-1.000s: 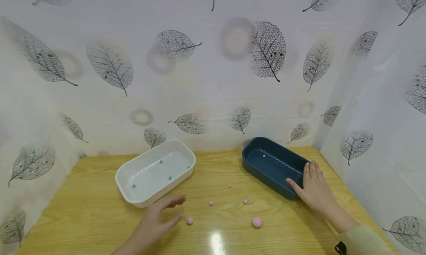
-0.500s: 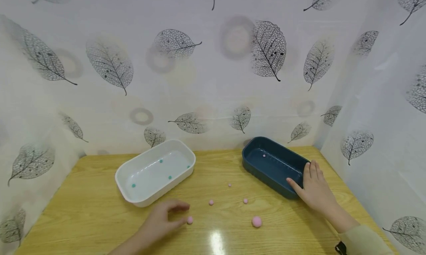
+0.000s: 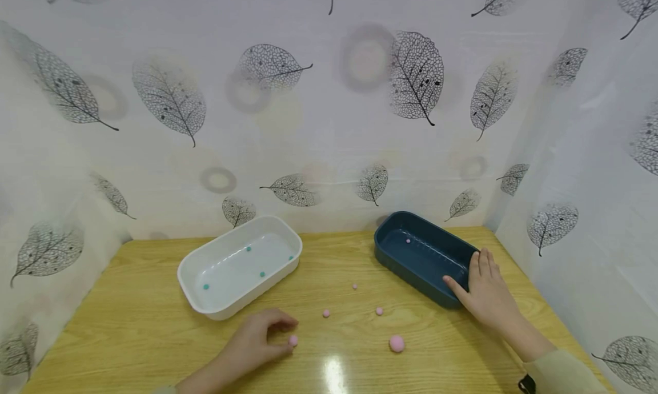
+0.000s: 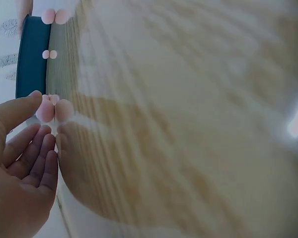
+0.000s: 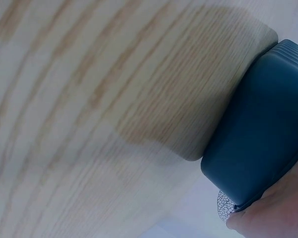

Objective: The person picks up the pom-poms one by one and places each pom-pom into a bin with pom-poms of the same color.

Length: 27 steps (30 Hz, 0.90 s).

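In the head view, my left hand (image 3: 254, 337) is at a small pink ball (image 3: 293, 340) on the table. The thumb tip is close against the ball, and the fingers arch above it with a gap. Contact is unclear in the left wrist view, where the thumb is beside the pink ball (image 4: 45, 111) and the fingers are apart from it. My right hand (image 3: 488, 294) holds the right end of a dark blue bin (image 3: 411, 271), thumb over the rim and fingers along the outer end. One tiny pink ball (image 3: 408, 241) lies inside this bin.
A white bin (image 3: 216, 311) holding several small teal balls (image 3: 249, 249) stands at the left. Between the bins lie more pink balls: a large one (image 3: 396, 343) and smaller ones (image 3: 379, 311). Leaf-patterned curtain (image 3: 329, 125) surrounds the wooden table (image 3: 128, 302).
My left hand has moved right to the pink ball, its thumb coming up to it and its fingers arching above. My right hand and both bins have stayed put.
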### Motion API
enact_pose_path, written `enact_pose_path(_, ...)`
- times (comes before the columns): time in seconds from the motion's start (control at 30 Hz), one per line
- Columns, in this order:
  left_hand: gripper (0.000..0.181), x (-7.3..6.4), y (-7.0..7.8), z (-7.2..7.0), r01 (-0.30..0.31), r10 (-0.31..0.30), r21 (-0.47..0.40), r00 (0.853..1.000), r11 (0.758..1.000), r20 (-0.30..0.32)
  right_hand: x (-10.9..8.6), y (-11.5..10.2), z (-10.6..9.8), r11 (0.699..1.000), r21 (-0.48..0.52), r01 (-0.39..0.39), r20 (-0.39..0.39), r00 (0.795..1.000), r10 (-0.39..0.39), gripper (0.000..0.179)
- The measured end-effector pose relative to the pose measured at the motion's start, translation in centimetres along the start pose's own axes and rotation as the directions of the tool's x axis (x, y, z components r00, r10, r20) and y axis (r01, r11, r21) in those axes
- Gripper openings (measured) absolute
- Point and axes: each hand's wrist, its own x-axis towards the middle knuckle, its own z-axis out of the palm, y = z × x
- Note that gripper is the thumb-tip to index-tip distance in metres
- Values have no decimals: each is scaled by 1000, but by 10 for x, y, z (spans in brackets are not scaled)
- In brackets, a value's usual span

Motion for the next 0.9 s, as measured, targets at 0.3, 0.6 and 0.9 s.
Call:
enact_pose_path(0.3,26,3,2,2,-24,21,97,999,995,31,-1,1,1,1000,2,-1,3,1000,1,106)
enact_pose_path(0.6,16,6,5,1,-5,-1,107,998,994,55,0,1,1,1000,3,-4,4,1000,4,106)
enact_pose_path(0.9,5,9,5,3,-40,33,116,998,992,60,0,0,0,1000,0,-10,4,1000,10,105)
